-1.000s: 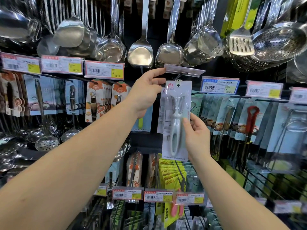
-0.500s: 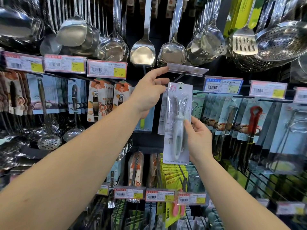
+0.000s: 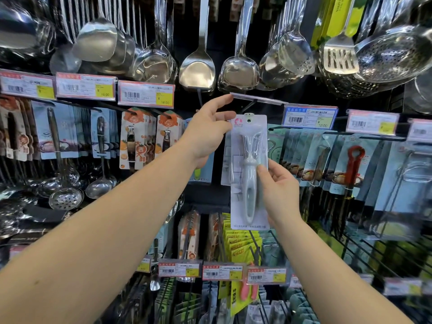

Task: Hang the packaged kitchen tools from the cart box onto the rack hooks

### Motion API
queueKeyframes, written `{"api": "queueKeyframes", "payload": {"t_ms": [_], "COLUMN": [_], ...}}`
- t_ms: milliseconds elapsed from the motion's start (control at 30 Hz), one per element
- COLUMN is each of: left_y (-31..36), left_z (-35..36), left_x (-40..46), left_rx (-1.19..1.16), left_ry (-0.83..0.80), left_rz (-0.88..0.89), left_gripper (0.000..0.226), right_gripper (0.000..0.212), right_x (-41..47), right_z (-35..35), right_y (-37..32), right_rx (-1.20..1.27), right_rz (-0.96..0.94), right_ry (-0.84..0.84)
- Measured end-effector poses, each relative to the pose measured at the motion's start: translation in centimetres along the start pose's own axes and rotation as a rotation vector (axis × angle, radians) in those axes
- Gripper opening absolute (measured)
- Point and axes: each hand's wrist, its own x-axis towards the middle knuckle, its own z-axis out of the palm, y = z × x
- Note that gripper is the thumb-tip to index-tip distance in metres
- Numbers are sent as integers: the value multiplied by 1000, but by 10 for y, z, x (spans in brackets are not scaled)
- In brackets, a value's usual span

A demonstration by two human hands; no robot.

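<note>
right hand [image 3: 278,195] pinching packaged peeler [image 3: 249,174], left hand [image 3: 208,134] lifting tag holder [image 3: 257,99]

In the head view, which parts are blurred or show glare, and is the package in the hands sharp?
Head view: the package is fairly sharp, though its plastic reflects light; the right hand is slightly soft; the steel ladles carry bright glare; the right-edge packages are smeared, and the wide lens bends the edges.

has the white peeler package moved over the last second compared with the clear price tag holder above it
Cannot tell. The peeler package hangs just below the clear tag holder, as before; its slight drift in frame matches the camera's shift. The right hand holds it.
</note>
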Motion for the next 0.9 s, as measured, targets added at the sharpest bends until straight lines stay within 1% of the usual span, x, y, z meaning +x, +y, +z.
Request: {"api": "queueKeyframes", "payload": {"t_ms": [367,600,733,800,900], "left_y": [-5,-9,-9,-8,-6], "left_z": [1,0,-1,-1,0], "left_x": [1,0,2,3,2], "left_rx": [-32,-85,-44,-16,14], "left_ry": [-16,-35,-28,-19,-26], "left_rz": [4,5,33,43,54], "left_gripper": [61,61,62,63,63], "right_gripper": [22,27,29,27,23], "right_x": [-8,-13,-11,-8,-3], "right_z": [-6,-8,-8,-8,-6], "right_y": [12,7,6,4,-1], "right_rx": [10,63,80,97,112], "right_rz": [62,-8,-46,-54,-62], "right_ry": [26,-23,15,37,28]}}
